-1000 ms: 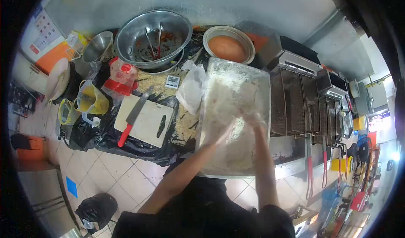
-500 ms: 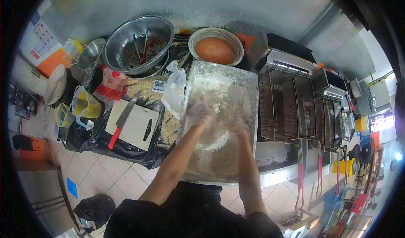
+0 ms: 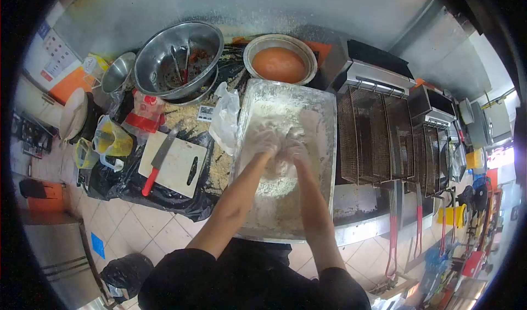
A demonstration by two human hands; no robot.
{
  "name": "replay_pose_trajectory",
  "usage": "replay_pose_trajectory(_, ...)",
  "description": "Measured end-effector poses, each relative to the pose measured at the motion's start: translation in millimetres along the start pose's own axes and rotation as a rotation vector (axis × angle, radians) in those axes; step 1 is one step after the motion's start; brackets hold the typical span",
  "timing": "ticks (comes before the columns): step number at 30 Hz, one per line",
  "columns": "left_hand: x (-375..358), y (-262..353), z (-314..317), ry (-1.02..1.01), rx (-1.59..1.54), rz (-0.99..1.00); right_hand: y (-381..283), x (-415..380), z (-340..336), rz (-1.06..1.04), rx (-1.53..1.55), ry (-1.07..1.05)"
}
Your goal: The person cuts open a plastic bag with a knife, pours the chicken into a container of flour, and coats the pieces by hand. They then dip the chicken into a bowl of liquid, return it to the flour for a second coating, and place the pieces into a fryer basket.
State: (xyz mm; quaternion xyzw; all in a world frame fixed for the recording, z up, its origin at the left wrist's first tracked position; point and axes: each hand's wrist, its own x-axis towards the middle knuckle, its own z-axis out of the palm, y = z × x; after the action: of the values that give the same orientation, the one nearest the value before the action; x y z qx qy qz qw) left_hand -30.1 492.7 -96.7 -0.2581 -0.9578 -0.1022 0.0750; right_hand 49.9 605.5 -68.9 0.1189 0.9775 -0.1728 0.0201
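A large metal tray (image 3: 324,200) lies in front of me with white flour (image 3: 277,188) heaped through its middle. My left hand (image 3: 266,143) and my right hand (image 3: 294,152), both in clear plastic gloves, are down in the flour side by side, close together. Flour and blur hide their fingers, so I cannot tell what they grip. Beyond the tray's far edge stands a round pot (image 3: 281,60) of orange liquid batter. A crumpled white plastic bag (image 3: 224,120) rests along the tray's left side.
Left of the tray, a red-handled knife (image 3: 159,162) lies on a white cutting board (image 3: 189,164). Behind it stands a big steel bowl (image 3: 148,63) with tongs inside. Yellowish plastic jugs (image 3: 112,137) sit further left. Wire fryer baskets (image 3: 373,134) line the right side.
My hands have come closer together over the middle of the tray, the right one moving left and slightly up. The flour between them has been pushed into a heap.
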Motion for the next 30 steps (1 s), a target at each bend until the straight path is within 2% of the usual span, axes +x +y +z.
replay_pose_trajectory(2,2.9,-1.8,-55.4,-0.222,-0.161,0.109,-11.6,4.5,3.7,0.052,0.133,0.035)
replay_pose_trajectory(3,3.9,-9.1,-53.5,-0.239,-0.160,0.111,-12.4,3.9,-3.2,0.090,0.207,-0.001)
replay_pose_trajectory(4,8.4,-15.0,-51.4,-0.388,-0.235,0.160,-7.4,5.9,-15.0,0.119,0.241,-0.082)
replay_pose_trajectory(5,4.6,-16.5,-53.2,-0.433,-0.558,0.048,-6.0,4.0,-29.9,0.123,0.239,-0.174)
replay_pose_trajectory(7,-3.0,-19.3,-57.0,-0.448,-1.252,-0.220,27.0,-1.9,-12.8,-0.117,-0.165,-0.255)
replay_pose_trajectory(8,-2.4,-11.3,-124.1,-0.550,-0.710,-0.137,36.9,-15.3,-4.3,-0.254,0.498,-0.274)
replay_pose_trajectory(9,-4.1,-6.1,-162.0,-0.620,-0.162,-0.059,26.3,-23.1,-1.8,-0.314,0.836,-0.266)
replay_pose_trajectory(10,-14.2,-5.3,-145.6,-0.558,-0.075,-0.038,16.6,-30.7,1.7,-0.389,1.169,-0.288)
replay_pose_trajectory(11,-29.3,-3.3,-116.6,-0.560,-0.071,-0.044,4.6,-39.3,15.6,-0.276,0.675,-0.119)
replay_pose_trajectory(12,-41.3,0.1,-79.9,-0.442,-0.227,-0.058,-7.3,-49.5,31.3,-0.116,0.094,0.019)
replay_pose_trajectory(13,-40.2,2.3,-46.9,-0.310,-0.385,-0.072,-15.9,-53.2,38.1,-0.039,0.015,0.106)
replay_pose_trajectory(14,-34.9,1.7,-21.2,-0.187,-0.403,-0.127,-20.8,-50.5,40.5,0.013,0.009,0.166)
replay_pose_trajectory(15,-27.0,-4.6,-10.9,-0.188,-0.404,-0.128,-19.4,-48.5,40.1,0.032,0.052,0.195)
replay_pose_trajectory(16,-14.1,-15.1,-5.1,-0.448,-0.453,-0.075,-9.8,-44.9,36.1,0.004,0.170,0.186)
replay_pose_trajectory(19,-9.4,-25.6,-25.3,-0.438,-0.757,-0.135,19.7,-39.9,-4.3,-0.097,0.327,0.090)
replay_pose_trajectory(21,-8.1,-15.2,-134.1,-0.511,-0.315,-0.004,27.2,-47.4,-31.4,-0.106,0.174,-0.064)
replay_pose_trajectory(22,-9.1,-12.8,-142.6,-0.582,-0.240,0.000,25.6,-51.4,-34.2,-0.097,0.063,-0.089)
replay_pose_trajectory(24,-22.6,-5.3,-119.1,-0.536,-0.178,-0.031,7.6,-63.1,-18.9,-0.074,-0.187,0.025)
replay_pose_trajectory(27,-38.1,10.7,-53.6,-0.350,-0.278,-0.117,-15.3,-54.5,-13.0,-0.125,-0.408,0.192)
replay_pose_trajectory(30,-30.2,-0.8,-42.7,-0.425,-0.552,-0.097,-22.4,-70.2,2.3,-0.152,-0.534,0.236)
